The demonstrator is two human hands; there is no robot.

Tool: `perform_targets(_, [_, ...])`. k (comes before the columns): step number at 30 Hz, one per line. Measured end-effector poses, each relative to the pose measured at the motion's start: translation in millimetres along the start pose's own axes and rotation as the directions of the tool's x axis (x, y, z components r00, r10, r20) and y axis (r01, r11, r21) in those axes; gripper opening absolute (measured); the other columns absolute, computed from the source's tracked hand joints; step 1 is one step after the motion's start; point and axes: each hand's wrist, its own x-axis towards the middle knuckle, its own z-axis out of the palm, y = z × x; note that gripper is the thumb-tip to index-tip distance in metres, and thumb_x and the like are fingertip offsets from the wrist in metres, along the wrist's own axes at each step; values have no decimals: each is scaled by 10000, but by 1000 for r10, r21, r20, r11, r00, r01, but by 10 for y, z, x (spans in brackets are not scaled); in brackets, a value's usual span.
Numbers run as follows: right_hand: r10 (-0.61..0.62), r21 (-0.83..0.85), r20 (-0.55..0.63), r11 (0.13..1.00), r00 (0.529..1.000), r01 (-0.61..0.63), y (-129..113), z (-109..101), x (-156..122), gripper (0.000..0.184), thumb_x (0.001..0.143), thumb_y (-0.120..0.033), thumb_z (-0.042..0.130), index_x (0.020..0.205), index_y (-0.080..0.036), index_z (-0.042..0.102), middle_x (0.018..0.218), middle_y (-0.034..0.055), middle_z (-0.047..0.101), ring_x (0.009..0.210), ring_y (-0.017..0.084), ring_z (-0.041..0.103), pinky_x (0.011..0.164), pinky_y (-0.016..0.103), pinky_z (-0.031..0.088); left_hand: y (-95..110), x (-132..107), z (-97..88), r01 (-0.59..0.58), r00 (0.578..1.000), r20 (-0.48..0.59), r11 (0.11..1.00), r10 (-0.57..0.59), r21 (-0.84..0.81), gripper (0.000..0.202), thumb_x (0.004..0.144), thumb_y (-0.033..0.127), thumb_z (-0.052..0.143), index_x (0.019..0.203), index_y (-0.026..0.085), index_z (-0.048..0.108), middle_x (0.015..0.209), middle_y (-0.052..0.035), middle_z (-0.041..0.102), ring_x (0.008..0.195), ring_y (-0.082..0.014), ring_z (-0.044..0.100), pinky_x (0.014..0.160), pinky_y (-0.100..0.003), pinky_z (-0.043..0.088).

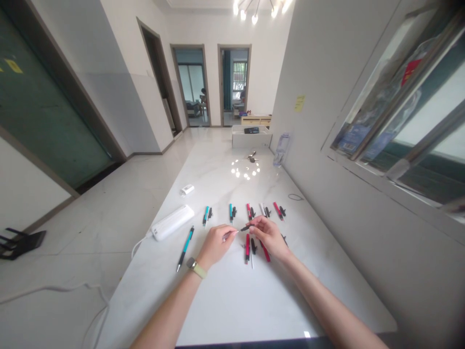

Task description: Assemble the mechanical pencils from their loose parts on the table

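Observation:
My left hand (220, 244) pinches a thin pen refill (237, 232) whose pale tip points right. My right hand (269, 236) grips a black pen part (245, 228), its end close to the refill; whether the two touch I cannot tell. Just below lie a red pen barrel (247, 248), a black clip piece (253, 246) and a white refill (252, 260). Another red barrel (266, 252) is partly hidden under my right hand. Beyond my hands runs a row of pen parts, including teal barrels (231, 212) and a red barrel (278, 210). Left of my left hand rests a whole teal-and-black pen (185, 248).
A white power strip (172, 223) and a white adapter (187, 189) lie along the table's left side. Farther back are keys (252, 156), a white box (250, 140) and a clear bottle (281, 149). A dark loop (295, 197) lies near the right wall.

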Motion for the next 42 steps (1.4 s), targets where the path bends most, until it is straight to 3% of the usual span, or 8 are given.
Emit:
perform_targets(7, [-72,-270,99,958,992,97,-24,45,-58,213,903,-357,542,1004,-195,634,810,21,677,677,155,600,655,266,460,-79,-30,72,19,999,50,999,-17,-42,170,812,226,662,976,215,709,914,-46,731,818,-189,669,752,-278,518])
perform_targets(10, [-85,-387,124,913,989,127,-67,35,-68,207,918,-349,533,995,-201,655,771,10,692,624,147,593,655,262,448,-90,-39,73,2,999,40,1000,-2,-13,154,827,241,655,968,214,711,899,-46,728,814,-192,665,762,-288,514])
perform_targets(15, [-157,-527,154,822,976,216,-119,15,-89,231,927,-382,532,926,-192,664,834,34,690,724,166,615,685,265,432,-74,-39,67,-8,999,31,1000,8,2,147,861,229,614,973,218,709,921,-48,722,825,-186,661,743,-278,519])
perform_targets(21, [-208,-553,148,793,967,256,-108,8,-102,138,921,-289,526,965,-189,611,848,25,657,697,150,582,652,257,428,-56,-27,52,-10,1000,23,1000,10,-23,142,857,213,619,967,211,708,922,-45,722,824,-178,667,737,-263,526])
perform_targets(31, [-195,-548,146,800,970,243,-113,36,-116,158,944,-328,487,904,-200,570,805,16,619,652,149,551,622,267,428,-83,-21,70,-18,1000,22,1000,18,-4,138,853,193,629,963,208,710,913,-28,720,834,-169,659,780,-266,511])
perform_targets(42, [-190,-531,157,811,969,245,-101,57,-119,103,922,-293,510,969,-206,534,833,16,610,681,155,565,636,275,438,-79,-19,53,-12,999,30,999,11,29,150,841,166,627,958,215,708,899,-25,714,828,-176,654,778,-277,505])
